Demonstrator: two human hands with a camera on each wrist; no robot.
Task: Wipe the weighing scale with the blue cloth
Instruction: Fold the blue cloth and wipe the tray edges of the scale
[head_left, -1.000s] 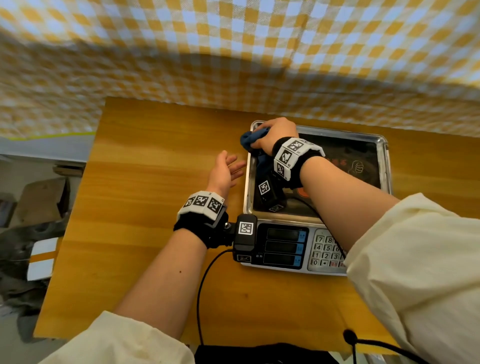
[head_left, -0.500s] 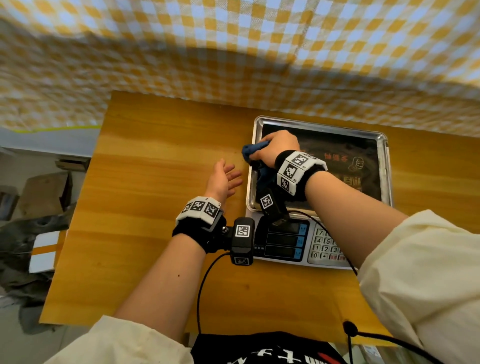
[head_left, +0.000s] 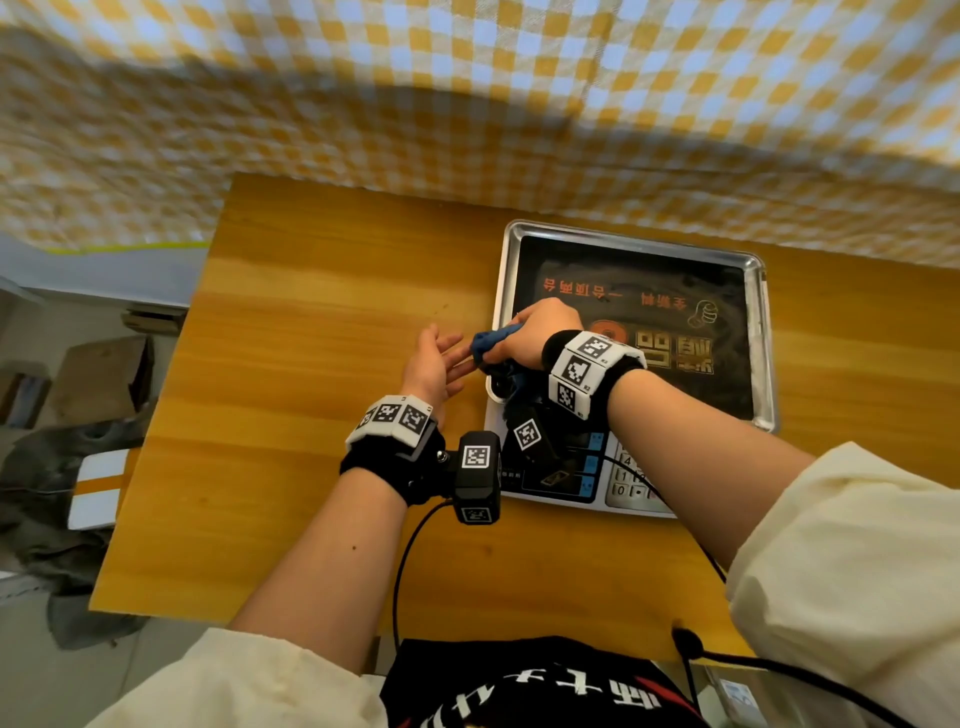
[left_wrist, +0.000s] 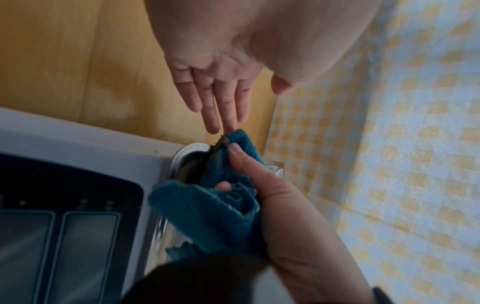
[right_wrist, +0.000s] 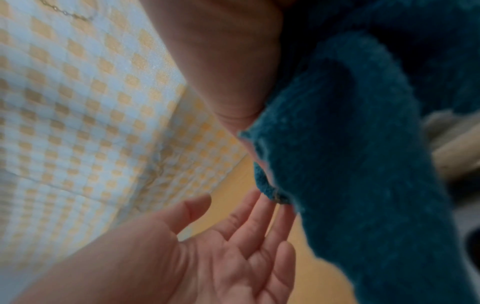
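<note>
— Where's the blue cloth (head_left: 493, 340)?
— Bunched in the right hand (head_left: 540, 332), fingers curled round it, at the left rim of the weighing scale (head_left: 761, 332) pan.
— And the left hand (head_left: 434, 364)?
— Fingers straight, holding nothing, fingertips (left_wrist: 211, 127) just beside the cloth.

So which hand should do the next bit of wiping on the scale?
Probably the right hand: it grips the blue cloth at the weighing scale's left rim. The left hand is open beside it, fingertips near the cloth, holding nothing.
</note>
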